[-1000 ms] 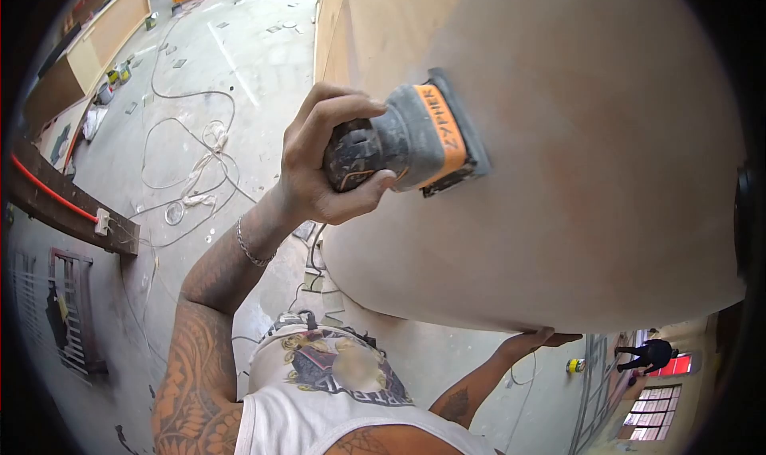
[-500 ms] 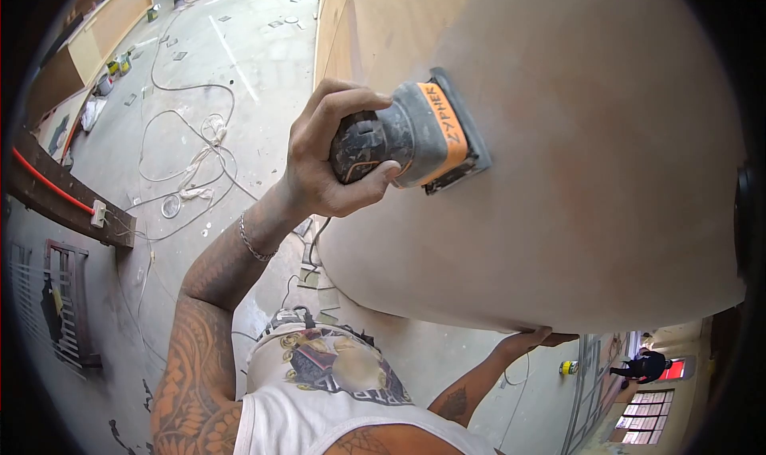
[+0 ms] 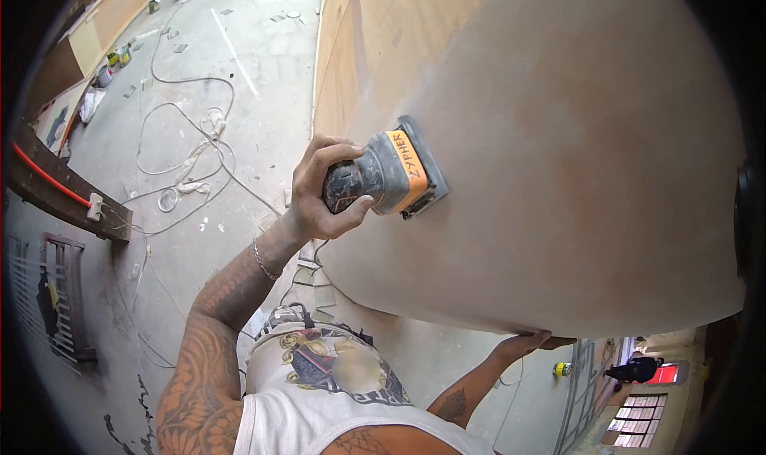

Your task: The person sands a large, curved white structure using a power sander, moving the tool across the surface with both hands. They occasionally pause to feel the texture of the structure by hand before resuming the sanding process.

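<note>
My left hand (image 3: 323,192) is wrapped round the dusty body of an electric palm sander (image 3: 387,176) with an orange band reading ZYPHER. The sander's flat square pad lies against a large curved panel (image 3: 574,168), which has a dusty, patchy grey-brown surface. Below, at the panel's lower edge, my right hand (image 3: 531,342) rests with its fingers stretched out and touching that edge. Part of its palm is hidden by the panel. The sander's cord is only partly visible behind my left wrist.
Bare wooden board (image 3: 359,56) adjoins the curved panel. Long cables (image 3: 219,140) loop over the dusty floor, among scattered sanding sheets (image 3: 323,295). A dark beam (image 3: 72,184) carries a red line and a socket. Another person (image 3: 634,370) is far off at right.
My left hand has moved the sander down and to the left across the panel. The right hand stays at the lower edge, almost unmoved.
</note>
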